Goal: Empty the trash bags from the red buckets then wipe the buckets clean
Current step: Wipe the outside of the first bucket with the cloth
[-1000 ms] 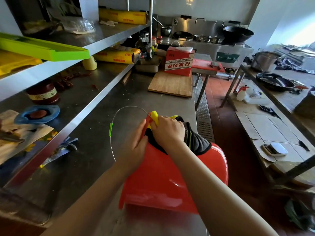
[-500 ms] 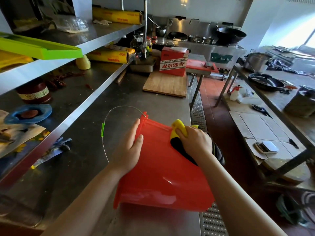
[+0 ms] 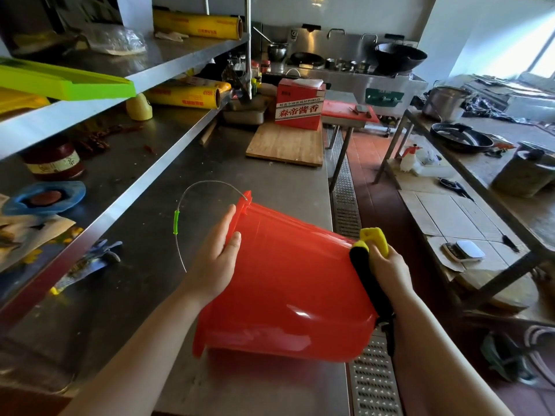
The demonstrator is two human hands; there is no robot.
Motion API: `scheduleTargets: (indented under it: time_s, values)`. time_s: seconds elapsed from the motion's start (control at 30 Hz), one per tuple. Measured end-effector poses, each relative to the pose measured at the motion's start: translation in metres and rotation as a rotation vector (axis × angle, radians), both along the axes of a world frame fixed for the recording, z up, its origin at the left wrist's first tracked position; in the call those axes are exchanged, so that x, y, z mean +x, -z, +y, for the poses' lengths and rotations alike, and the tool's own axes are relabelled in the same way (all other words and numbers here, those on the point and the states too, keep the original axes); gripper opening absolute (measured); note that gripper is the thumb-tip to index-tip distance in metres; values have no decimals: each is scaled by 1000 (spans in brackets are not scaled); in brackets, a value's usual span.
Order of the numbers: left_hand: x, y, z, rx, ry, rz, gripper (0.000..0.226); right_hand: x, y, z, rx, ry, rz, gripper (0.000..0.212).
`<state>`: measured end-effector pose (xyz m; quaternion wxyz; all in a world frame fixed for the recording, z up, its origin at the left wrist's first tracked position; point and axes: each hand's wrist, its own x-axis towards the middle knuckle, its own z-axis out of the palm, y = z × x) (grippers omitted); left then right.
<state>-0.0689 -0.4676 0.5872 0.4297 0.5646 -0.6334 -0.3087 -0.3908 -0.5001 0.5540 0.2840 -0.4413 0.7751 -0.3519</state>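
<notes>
Lying tipped on its side on the counter (image 3: 270,181), the bucket (image 3: 288,283) has its wire handle (image 3: 192,199) sticking out left. Left hand (image 3: 214,256) rests flat against the bucket's wall near the rim, fingers straight. Right hand (image 3: 387,265) grips a yellow-black cloth (image 3: 365,259) against the far side, fingers curled round it.

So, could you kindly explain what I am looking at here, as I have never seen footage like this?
There is no machine: a person wears one wide-angle camera on the head, looking forward and down at their own bare hands. The left hand rests flat against a red bucket lying tipped on a steel counter. The right hand grips a yellow and black cloth against the bucket's side. The bucket's wire handle hangs beside it. Farther along the counter lie a wooden board and a red box.
</notes>
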Motion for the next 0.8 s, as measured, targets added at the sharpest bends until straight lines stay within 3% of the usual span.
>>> scheduleTargets:
  time_s: [0.07, 0.13, 0.43, 0.53, 0.7, 0.8]
  values:
    - [6, -1, 0, -8, -5, -22, 51, 0, 4, 3, 39, 62, -201, 36]
    - [15, -1, -1, -24, -12, -51, 51, 5, 7, 4, 65, 72, -255, 33]
    - [76, -2, -2, -77, -95, -192, 49, 65, 11, -8, 42, -45, -104, 41]
    - [94, -3, -4, -165, -148, -406, 57, 82, 11, -10, 43, -63, -72, 41]
    - [112, -11, -7, -185, -237, -931, 59, 102, 13, -13, 37, -62, -55, 40]
    - [106, -20, -4, -216, -300, -1110, 53, 105, 16, -13, 28, -49, -27, 41]
